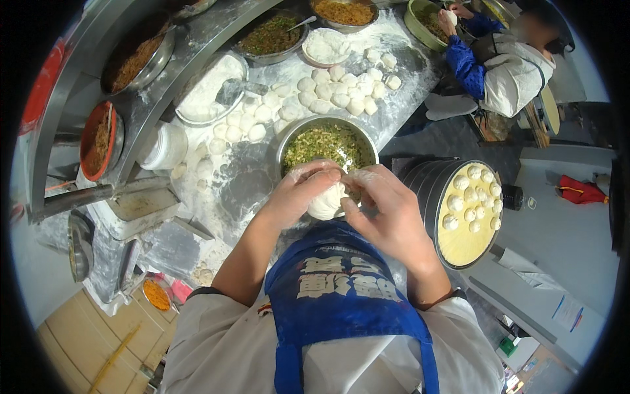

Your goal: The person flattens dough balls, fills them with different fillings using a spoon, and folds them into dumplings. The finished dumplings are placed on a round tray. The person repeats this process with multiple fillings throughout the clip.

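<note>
Between my hands, over the near rim of a steel bowl of chopped green filling (322, 143), is a pleated dough bun (326, 203). My left hand (307, 189) cups the bun from the left, its thumb along the top. My right hand (386, 207) pinches the bun's pleated edge with thumb and fingers. Many floured dough pieces (339, 88) lie on the worktop beyond the bowl. To the right, a stacked round steamer (467, 244) has a pale yellow liner bearing several pleated buns (461, 182).
A flour tray (197, 106) with a scoop (229, 92) stands at the left. Behind are a bowl of dark green filling (270, 37) and a flour bowl (326, 47). A co-worker (512, 74) holds dough over a green basin (418, 29). A metal shelf edge (162, 101) curves across the upper left.
</note>
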### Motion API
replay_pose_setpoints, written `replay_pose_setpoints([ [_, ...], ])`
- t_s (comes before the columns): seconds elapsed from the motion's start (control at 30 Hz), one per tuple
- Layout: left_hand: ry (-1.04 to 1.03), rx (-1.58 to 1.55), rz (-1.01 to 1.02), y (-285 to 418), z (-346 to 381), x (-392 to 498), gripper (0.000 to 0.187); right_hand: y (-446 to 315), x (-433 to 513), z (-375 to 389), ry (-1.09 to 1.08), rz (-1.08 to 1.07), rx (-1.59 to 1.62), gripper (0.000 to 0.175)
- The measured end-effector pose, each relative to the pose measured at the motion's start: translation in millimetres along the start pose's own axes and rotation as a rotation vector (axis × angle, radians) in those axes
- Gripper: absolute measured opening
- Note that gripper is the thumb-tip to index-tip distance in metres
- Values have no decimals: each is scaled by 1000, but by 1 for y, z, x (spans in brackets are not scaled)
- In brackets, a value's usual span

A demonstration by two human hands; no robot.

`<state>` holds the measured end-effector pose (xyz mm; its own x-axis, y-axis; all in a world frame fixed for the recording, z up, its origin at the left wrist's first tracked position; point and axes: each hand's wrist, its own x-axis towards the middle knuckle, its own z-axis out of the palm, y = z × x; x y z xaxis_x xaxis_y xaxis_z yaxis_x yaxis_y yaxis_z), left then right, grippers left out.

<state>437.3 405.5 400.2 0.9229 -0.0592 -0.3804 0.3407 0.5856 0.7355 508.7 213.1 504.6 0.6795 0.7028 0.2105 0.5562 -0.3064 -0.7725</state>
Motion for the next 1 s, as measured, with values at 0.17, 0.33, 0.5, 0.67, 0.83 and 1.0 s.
replay_pose_setpoints([
  [0.17,-87,-17,-71,4,-3,1,32,-2,0,0,-22,4,-26,18],
  [0.33,-102,15,20,2,-5,2,30,-5,-2,0,-65,17,-13,22],
  [0.5,-188,17,118,0,-7,1,28,-5,-4,0,-32,0,-11,25],
  [0.67,-226,-3,87,-2,-8,1,35,-7,-7,-5,-55,-77,-14,29],
  [0.83,-327,-321,-92,-14,-2,-7,32,-14,-19,-12,-121,67,135,32],
  [1.0,-139,-355,-130,-27,29,-16,37,-12,-42,-22,13,-96,-52,28],
])
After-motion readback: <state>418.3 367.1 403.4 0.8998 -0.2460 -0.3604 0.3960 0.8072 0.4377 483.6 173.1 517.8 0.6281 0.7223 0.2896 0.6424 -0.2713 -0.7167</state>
